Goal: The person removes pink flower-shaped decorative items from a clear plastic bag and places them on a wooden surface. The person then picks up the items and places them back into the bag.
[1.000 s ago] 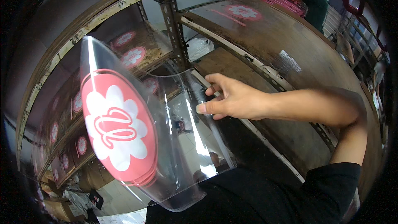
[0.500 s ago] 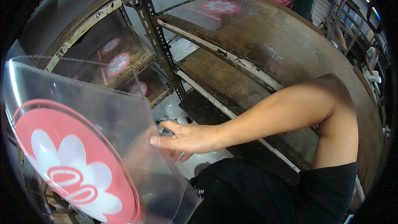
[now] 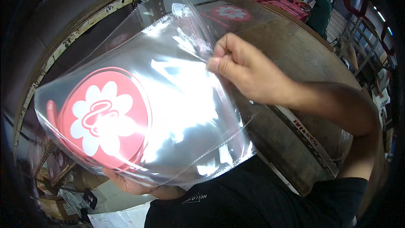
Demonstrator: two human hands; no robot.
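Note:
A clear plastic bag (image 3: 177, 101) with a pink round print and white flower fills the middle of the view, glaring with reflected light. My right hand (image 3: 249, 69) pinches its upper right edge between thumb and fingers, where the film bunches up. Along the bottom edge, below the flower, my left hand (image 3: 126, 183) grips the bag; part of it is hidden behind the plastic. Stitch-like seams run along the bag's borders. It looks like more than one layer of film.
A worn brown board table (image 3: 295, 55) stretches off to the right, bearing another printed clear sheet (image 3: 232, 13) at its far end. Metal shelving (image 3: 63, 38) stands on the left. Cardboard boxes (image 3: 59, 207) lie at lower left. A person in dark green (image 3: 320, 12) stands far right.
The bag has swung up and to the right, now spread across the centre. My right hand has risen with its edge. My left hand now shows beneath the bag.

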